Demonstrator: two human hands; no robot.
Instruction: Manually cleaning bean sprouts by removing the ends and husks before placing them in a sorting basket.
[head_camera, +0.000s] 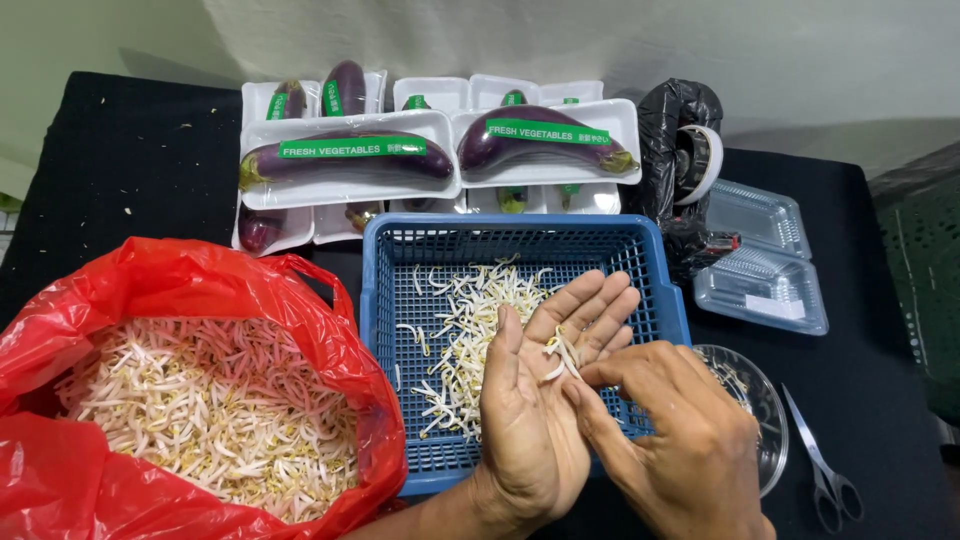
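Left hand (545, 385) lies open, palm up, cradling bean sprouts (560, 352) over a blue basket (660, 275); right hand (665, 430) pinches them.

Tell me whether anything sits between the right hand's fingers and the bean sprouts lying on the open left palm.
Nothing visible does. The right hand has its fingertips already on the few bean sprouts lying across the open left hand, above the blue basket. No wrapper or tool comes between them.

white foam trays of purple eggplants (350, 160) stacked along the back, each wrapped with a green strip label (352, 148); clear plastic clamshell boxes (762, 290) at right
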